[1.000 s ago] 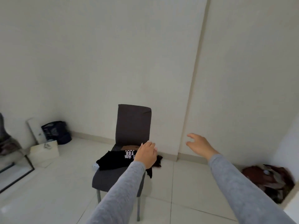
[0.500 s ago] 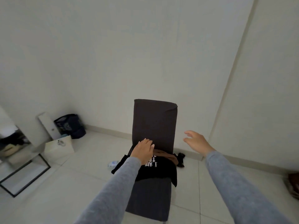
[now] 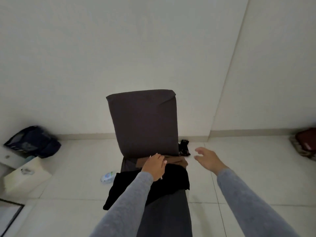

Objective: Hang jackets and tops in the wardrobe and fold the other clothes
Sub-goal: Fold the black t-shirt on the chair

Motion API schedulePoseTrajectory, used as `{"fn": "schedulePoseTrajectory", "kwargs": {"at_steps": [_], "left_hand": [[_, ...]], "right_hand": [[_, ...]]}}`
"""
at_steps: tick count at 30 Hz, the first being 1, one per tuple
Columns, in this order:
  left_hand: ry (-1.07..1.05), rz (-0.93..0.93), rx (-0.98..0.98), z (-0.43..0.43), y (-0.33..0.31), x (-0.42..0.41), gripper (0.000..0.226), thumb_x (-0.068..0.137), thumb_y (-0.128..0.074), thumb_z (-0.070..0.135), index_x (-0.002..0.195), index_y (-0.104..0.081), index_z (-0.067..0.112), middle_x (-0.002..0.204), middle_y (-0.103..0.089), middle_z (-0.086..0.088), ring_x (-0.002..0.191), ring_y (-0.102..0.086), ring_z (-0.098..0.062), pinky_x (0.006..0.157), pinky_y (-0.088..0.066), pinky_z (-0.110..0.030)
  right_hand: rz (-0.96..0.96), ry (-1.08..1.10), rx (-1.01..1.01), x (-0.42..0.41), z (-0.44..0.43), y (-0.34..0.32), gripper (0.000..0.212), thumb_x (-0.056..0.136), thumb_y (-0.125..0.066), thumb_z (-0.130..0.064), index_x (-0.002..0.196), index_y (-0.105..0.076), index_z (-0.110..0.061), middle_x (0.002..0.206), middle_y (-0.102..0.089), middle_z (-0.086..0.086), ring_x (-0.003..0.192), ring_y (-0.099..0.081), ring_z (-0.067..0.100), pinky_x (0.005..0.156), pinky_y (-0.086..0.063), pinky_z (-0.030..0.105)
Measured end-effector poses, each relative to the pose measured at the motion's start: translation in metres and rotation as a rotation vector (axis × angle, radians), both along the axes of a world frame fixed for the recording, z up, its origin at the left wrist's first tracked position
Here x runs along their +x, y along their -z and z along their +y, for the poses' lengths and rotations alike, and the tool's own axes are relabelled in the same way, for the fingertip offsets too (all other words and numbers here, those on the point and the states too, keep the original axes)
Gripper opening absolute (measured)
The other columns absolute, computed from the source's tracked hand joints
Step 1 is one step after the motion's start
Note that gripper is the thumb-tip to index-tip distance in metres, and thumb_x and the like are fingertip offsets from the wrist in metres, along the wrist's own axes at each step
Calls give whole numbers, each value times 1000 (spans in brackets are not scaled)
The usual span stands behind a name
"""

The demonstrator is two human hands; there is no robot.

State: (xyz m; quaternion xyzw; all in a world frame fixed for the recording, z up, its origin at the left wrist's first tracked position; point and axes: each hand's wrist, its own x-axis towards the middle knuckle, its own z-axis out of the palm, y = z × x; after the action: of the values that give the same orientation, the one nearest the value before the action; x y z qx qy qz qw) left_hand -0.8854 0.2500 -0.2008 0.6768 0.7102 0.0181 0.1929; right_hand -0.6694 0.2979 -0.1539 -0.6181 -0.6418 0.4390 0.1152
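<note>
Grey-fabric chair (image 3: 143, 122): dark cover, upright back, stands close to the white wall, seat towards the person.
Black garment (image 3: 172, 178): crumpled across the seat, one corner hanging off the seat's left edge.
Brown garment (image 3: 177, 162): at the back of the seat, just under the backrest, touching the black one.
Left hand (image 3: 154, 165): palm down where brown meets black, fingertips on the brown cloth; fingers loosely bent, no pinch seen (thumb side partly hidden).
Right hand (image 3: 207, 159): in the air to the right of the chair, fingers spread, holds nothing, well apart from the left.
Sleeves (image 3: 126, 202): grey, on both arms.
Floor behind chair: small dark patterned cloth (image 3: 184, 147) by the back's right lower corner.
Floor left: pale plastic bottle (image 3: 107, 176) just beside the seat; white box (image 3: 25, 175) further left; dark blue bag (image 3: 34, 141) against the wall.
Far right: reddish heap (image 3: 306, 142), blurred, cannot tell what it is.
</note>
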Motion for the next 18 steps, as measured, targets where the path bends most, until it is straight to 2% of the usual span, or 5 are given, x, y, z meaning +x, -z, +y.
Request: {"fn": "schedulePoseTrajectory", "kwargs": {"at_steps": [6, 9, 11, 16, 18], "left_hand": [[122, -61, -182, 76, 79, 11, 45, 101, -32, 32, 140, -38, 11, 146, -36, -5, 135, -33, -22, 111, -26, -31], [168, -67, -309, 88, 124, 7, 45, 100, -36, 32, 140, -38, 11, 144, -36, -5, 132, -37, -23, 108, -31, -35], [208, -59, -385, 91, 154, 2, 46, 99, -37, 30, 141, -35, 10, 144, -35, -6, 131, -37, -23, 108, -32, -37], [278, -23, -434, 88, 214, -10, 53, 96, -45, 33, 143, -31, 12, 145, -31, -5, 130, -37, -23, 107, -34, -37], [313, 24, -429, 85, 234, -12, 63, 92, -50, 40, 144, -26, 14, 147, -26, -5, 132, -33, -24, 107, -34, -39]], "right_hand": [[10, 241, -211, 5, 46, 89, 35, 92, -53, -14, 126, -54, -10, 128, -56, 10, 113, -53, 22, 89, -37, 22], [-9, 337, -306, -3, 53, 133, 28, 90, -53, -9, 117, -58, -6, 106, -63, 11, 83, -55, 16, 64, -37, 12], [4, 370, -358, -12, 53, 167, 27, 90, -53, -7, 116, -56, -4, 94, -61, 8, 76, -53, 17, 52, -36, 8], [35, 453, -452, -34, 43, 227, 32, 94, -49, -13, 125, -48, -6, 110, -58, 9, 92, -53, 21, 62, -39, 18], [35, 466, -498, -42, 39, 251, 38, 95, -48, -18, 131, -43, -8, 120, -59, 11, 104, -56, 26, 76, -39, 22]]}}
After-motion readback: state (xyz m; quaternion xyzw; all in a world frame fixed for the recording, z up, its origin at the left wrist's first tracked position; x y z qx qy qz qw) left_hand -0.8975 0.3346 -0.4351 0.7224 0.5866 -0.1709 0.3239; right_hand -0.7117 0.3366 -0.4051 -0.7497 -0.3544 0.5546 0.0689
